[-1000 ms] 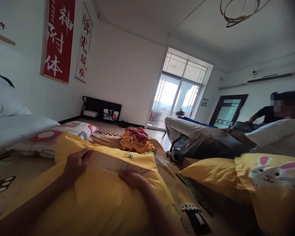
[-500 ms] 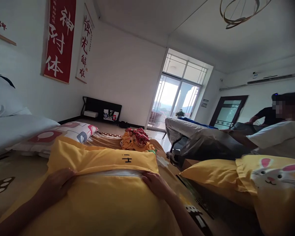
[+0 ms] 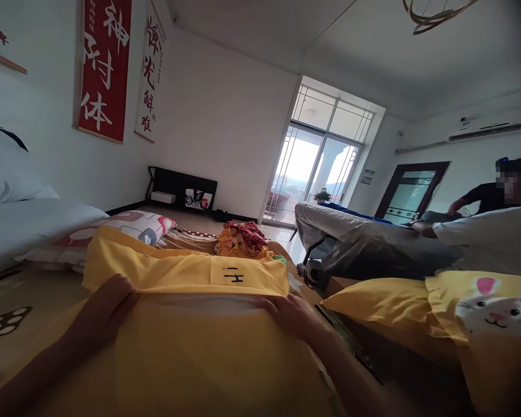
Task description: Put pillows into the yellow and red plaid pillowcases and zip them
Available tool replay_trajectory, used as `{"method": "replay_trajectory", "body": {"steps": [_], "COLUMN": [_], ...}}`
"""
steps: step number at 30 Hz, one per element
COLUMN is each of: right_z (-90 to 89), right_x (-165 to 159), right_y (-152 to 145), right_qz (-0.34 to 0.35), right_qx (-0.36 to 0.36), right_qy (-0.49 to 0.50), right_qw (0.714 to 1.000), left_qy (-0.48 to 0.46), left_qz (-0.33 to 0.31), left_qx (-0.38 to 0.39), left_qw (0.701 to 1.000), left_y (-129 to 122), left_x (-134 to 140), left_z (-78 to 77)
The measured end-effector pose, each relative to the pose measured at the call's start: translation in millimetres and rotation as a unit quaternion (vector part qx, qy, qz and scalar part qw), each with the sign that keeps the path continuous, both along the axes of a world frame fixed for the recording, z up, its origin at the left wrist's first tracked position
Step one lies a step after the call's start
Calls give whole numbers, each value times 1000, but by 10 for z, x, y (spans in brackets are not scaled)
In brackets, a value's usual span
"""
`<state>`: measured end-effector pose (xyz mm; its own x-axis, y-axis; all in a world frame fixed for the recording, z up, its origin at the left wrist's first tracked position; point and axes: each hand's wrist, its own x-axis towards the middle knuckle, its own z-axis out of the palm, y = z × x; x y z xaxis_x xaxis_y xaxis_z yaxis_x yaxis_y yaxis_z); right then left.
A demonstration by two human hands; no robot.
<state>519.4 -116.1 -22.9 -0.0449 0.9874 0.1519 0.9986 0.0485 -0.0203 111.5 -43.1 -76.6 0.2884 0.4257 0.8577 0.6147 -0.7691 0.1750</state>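
Observation:
A yellow pillowcase (image 3: 208, 359) lies in front of me, stuffed full. White filling (image 3: 217, 304) shows through the long slit at its far end, under a flap (image 3: 178, 272) printed with black "Hi" lettering. At the left end of the slit, my left hand (image 3: 106, 307) is closed on the flap's edge, thumb and fingers pinching the cloth. My right hand (image 3: 297, 313) grips the flap's right end, with some fingers lying along the slit. The undersides of both hands are hidden.
A patterned pillow (image 3: 125, 231) and crumpled red and yellow cloths (image 3: 243, 238) lie beyond. To the right are yellow pillows with a rabbit face (image 3: 497, 310). Two people work around a plastic-covered table (image 3: 342, 223). White bedding (image 3: 39, 226) is at left.
Both hands have lifted slightly, stretching the flap's edge straighter. The right hand has shifted outward to the flap's end. The view has turned a little.

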Motion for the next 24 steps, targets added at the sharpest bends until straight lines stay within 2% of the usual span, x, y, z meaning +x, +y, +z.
{"method": "replay_trajectory", "body": {"steps": [2, 3, 5, 8, 10, 13, 16, 18, 19, 22, 24], "right_z": [43, -16, -278, -765, -943, -952, -1024, -1275, -1456, -2051, -2349], "right_x": [26, 26, -5, -103, -135, -25, 232, 388, 449, 592, 696], "right_y": [-12, -1, 59, 202, 281, 262, 33, -196, -321, -716, -965], "right_qz": [-29, -31, -5, 33, 32, 34, 27, 3, -7, -22, -57], "right_qx": [35, 47, 52, 49, 68, 123, 262, 333, 333, 268, 239], "right_qy": [-24, -26, -4, 35, 47, 58, 84, 104, 108, 98, 94], "right_qw": [999, 998, 999, 998, 996, 990, 961, 937, 937, 958, 965], "left_qy": [-22, -23, 3, 55, 73, 75, 46, 25, 18, 12, 8], "left_qz": [24, 29, 20, 14, 26, 42, 45, 41, 38, 25, 22], "left_qx": [16, 20, -13, -162, -240, -276, -270, -267, -267, -268, -266], "left_qw": [999, 999, 1000, 985, 968, 957, 961, 963, 963, 963, 964], "left_y": [-1, 21, 113, 306, 408, 469, 478, 508, 532, 613, 644], "left_x": [31, 59, 134, 242, 271, 233, 155, 121, 114, 121, 131], "left_z": [12, -16, -127, -314, -372, -362, -373, -419, -445, -506, -525]}}
